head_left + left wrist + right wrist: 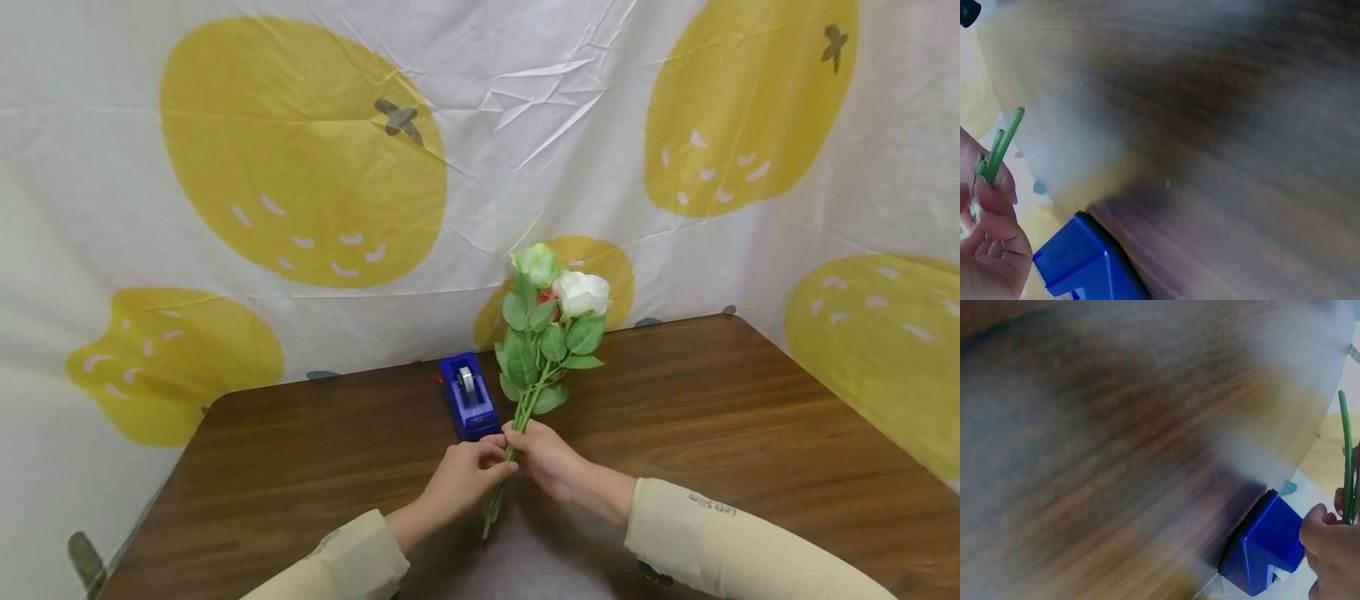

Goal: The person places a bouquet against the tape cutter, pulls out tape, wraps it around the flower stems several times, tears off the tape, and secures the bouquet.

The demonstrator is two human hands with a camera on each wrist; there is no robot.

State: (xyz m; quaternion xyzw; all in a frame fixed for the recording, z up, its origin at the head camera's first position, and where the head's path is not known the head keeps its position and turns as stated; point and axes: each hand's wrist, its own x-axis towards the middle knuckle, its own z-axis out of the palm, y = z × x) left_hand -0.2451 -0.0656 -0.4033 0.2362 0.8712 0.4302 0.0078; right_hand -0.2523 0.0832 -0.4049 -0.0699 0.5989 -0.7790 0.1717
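A small bunch of roses has a white bloom, a pale green bloom and a partly hidden red bloom. My right hand grips the green stems below the leaves, holding the bunch tilted above the table. Lower down, the thumb and fingers of my left hand pinch the same stems. The cut stem ends stick out past the fingers in the left wrist view. Just beyond both hands stands a blue tape dispenser with a roll in it, touched by neither hand as far as I can tell.
The brown wooden table extends to both sides of the hands. Behind it hangs a white cloth printed with large yellow fruit, which also runs down the left and right sides.
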